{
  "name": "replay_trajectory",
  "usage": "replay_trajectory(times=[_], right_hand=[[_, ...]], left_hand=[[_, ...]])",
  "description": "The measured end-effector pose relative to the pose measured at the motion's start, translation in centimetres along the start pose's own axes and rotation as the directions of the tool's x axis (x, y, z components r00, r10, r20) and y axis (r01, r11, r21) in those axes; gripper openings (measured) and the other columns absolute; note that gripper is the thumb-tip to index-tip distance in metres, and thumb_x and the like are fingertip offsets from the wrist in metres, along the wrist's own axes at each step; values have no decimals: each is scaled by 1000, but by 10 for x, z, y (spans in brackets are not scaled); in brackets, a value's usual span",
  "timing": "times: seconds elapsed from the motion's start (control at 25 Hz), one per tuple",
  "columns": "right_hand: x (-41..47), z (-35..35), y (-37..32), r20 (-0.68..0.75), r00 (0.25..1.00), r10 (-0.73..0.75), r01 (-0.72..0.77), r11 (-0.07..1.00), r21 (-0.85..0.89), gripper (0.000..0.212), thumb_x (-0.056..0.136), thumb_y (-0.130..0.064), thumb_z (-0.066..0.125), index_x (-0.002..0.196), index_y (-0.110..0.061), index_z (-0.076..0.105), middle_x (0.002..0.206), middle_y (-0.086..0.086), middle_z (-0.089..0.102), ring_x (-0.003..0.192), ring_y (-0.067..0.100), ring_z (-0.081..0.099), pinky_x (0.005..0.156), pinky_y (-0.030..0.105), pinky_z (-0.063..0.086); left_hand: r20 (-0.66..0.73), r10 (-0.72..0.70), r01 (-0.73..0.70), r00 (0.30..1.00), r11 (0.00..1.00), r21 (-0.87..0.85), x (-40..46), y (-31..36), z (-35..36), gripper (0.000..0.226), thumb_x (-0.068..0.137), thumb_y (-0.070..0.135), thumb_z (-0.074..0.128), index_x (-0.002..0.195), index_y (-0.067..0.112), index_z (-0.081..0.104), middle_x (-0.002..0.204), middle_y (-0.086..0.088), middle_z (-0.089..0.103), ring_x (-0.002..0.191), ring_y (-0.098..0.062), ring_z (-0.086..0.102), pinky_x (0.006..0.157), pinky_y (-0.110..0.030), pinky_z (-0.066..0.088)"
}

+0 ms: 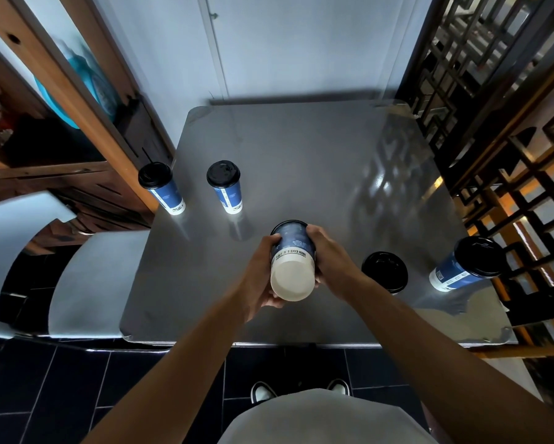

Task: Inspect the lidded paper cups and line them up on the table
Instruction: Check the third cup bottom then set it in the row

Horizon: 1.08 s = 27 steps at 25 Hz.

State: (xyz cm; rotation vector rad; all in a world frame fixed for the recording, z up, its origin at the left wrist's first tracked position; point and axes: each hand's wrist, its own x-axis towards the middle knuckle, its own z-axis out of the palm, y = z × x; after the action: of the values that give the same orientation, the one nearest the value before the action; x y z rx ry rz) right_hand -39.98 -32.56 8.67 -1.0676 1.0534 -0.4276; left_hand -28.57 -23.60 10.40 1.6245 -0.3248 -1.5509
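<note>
You're holding one blue paper cup with a white base band [293,267] in both hands above the near middle of the grey metal tabletop [301,161]. It's tipped over, white bottom facing the camera, top end pointing away toward the far edge. Your left hand [262,277] wraps the left side and cradles under the base; your right hand [328,256] grips the right side, fingers curled over the cup wall. Both hands are closed around that cup, which is off the surface.

Print on the held cup: a white band with dark characters, seen upside down, too blurred to read. No brand legible.

Four other cups stand upright on the tabletop. Far left, at the left edge: blue paper cup with a black plastic lid and a dark straw [161,190]. Just right of it, apart: second blue cup with a black sip lid [225,185], a small white printed label on its side, possibly a code square, text unreadable. On your right, near your right forearm: a cup seen from above, mostly just its black lid [384,272]. Further right, near the right edge: another blue black-lidded cup [464,264], white label patch on the wall, writing too small to read.

The two left cups are well apart from the two right ones.
</note>
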Motion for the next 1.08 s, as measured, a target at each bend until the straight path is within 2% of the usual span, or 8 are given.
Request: replay_trajectory(times=[0.08, 0.2, 0.28, 0.44, 0.64, 0.72, 0.92, 1.08], right_hand=[[-1, -3, -2, 6, 1000, -17, 17, 997, -73, 32, 107, -39, 35, 114, -14, 54, 66, 13, 57, 41, 21, 48, 40, 21, 33], [-3, -3, -2, 23, 999, -34, 36, 991, -126, 36, 106, -37, 34, 112, -9, 55, 56, 10, 55, 31, 16, 43, 36, 19, 30], [-3, -3, -1, -13, 1000, -20, 19, 993, -116, 40, 106, -40, 34, 114, -8, 56, 60, 12, 55, 32, 16, 43, 36, 19, 30], [-3, 2, 0, -57, 995, 76, -77, 997, -12, 46, 106, -45, 34, 118, -8, 57, 70, 13, 59, 35, 18, 50, 39, 20, 34], [0, 5, -1, -60, 996, 71, -70, 997, 17, 45, 105, -44, 35, 116, -7, 58, 81, 18, 59, 57, 26, 53, 50, 26, 40], [0, 3, -2, -57, 997, 43, -45, 999, -20, 41, 105, -44, 35, 112, -10, 57, 69, 15, 56, 49, 23, 50, 47, 24, 36], [2, -2, -2, -37, 998, -58, 47, 966, -254, 34, 101, -45, 36, 107, -19, 56, 49, 10, 52, 34, 19, 43, 41, 23, 31], [4, 1, -5, -45, 996, -76, 63, 969, -238, 35, 97, -51, 37, 97, -22, 56, 49, 8, 53, 36, 21, 44, 41, 23, 32]], left_hand=[[17, 43, -45, 999, 996, 83, 0, -5, -4, 88, 85, 79, 36, 100, 3, 75, 90, -26, 66, 62, -29, 60, 48, -26, 47], [35, 116, -118, 993, 992, 49, -5, -5, -2, 78, 92, 72, 41, 109, 3, 73, 82, -19, 74, 55, -25, 68, 41, -24, 47], [46, 142, -140, 989, 989, -41, -8, -2, 1, 66, 96, 60, 44, 111, 0, 69, 76, -17, 74, 50, -25, 68, 36, -23, 44], [6, 107, -104, 994, 974, -200, -7, -1, 2, 52, 98, 51, 38, 87, 9, 67, 62, -9, 67, 46, -21, 61, 37, -22, 43], [17, 84, -80, 996, 981, -179, -10, 0, 4, 53, 100, 45, 32, 79, 8, 65, 57, -8, 67, 44, -21, 64, 42, -21, 41], [-1, 64, -64, 998, 987, -146, -9, 1, 2, 49, 99, 43, 32, 78, 11, 62, 53, -6, 65, 42, -18, 63, 51, -24, 38], [-15, -52, 48, 999, 979, -196, 0, 5, -4, 37, 94, 36, 41, 93, 5, 60, 58, -8, 68, 45, -20, 66, 53, -27, 52], [27, 89, -86, 996, 989, -123, 1, 3, -3, 56, 81, 59, 59, 102, 8, 70, 78, -12, 74, 60, -22, 70, 68, -35, 47]])
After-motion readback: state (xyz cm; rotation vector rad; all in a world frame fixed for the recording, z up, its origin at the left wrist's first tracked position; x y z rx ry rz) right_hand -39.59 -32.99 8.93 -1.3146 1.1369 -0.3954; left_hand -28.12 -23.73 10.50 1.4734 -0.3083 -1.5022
